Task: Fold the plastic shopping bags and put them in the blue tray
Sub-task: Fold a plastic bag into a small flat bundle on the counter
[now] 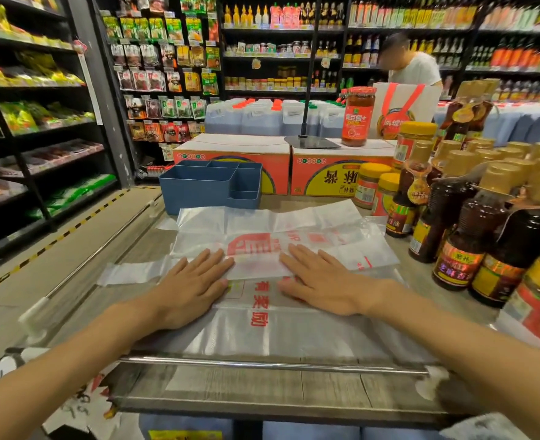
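Sauce bottles point(472, 223) crowding right side

1. The plastic shopping bags point(272, 249), centre of the frame, are translucent white with red printed characters and a red logo.
2. The blue tray point(198, 185) above them is a plain slate blue.
3. The table point(262, 385) at lower centre shows a grey wood-grain pattern.
4. The cartons point(281, 173) at upper centre are orange-red with yellow panels.
5. The bottles point(484, 223) at right are dark brown with gold caps.
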